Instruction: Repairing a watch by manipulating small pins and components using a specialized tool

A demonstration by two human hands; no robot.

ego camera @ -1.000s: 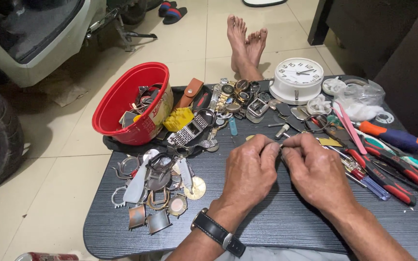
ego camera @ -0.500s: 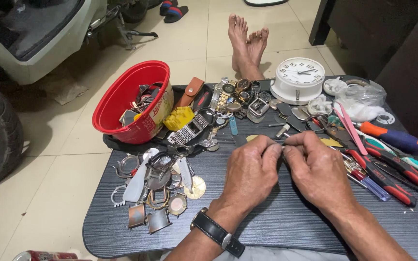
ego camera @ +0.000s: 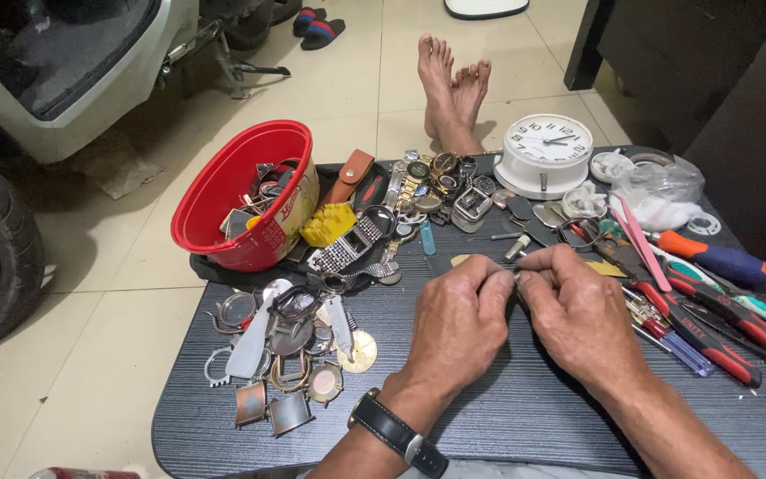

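Head view: your two hands meet over the middle of the dark grooved table, fingertips almost touching. Your left hand, with a black-strapped wristwatch on its wrist, is curled, thumb and forefinger pressed together on a tiny metal part. Your right hand mirrors it, thumb and forefinger pinched at the same spot from the other side. The part is nearly hidden between your fingertips; only a small glint shows, so you cannot tell its long axis or which way it points. It sits just above the tabletop, between both hands, near the table's centre.

To your left lies a heap of watch cases and bezels, and beyond it a red plastic bowl filled with more watch pieces. A yellow block and a metal watch band lie beside the bowl. Straight ahead is a cluster of watches, then a round white clock lying face up. To your right, red-handled pliers, an orange-and-blue screwdriver and pink tweezers lie close together, near a clear plastic bag. Your bare feet rest on the tiled floor past the table's far edge.
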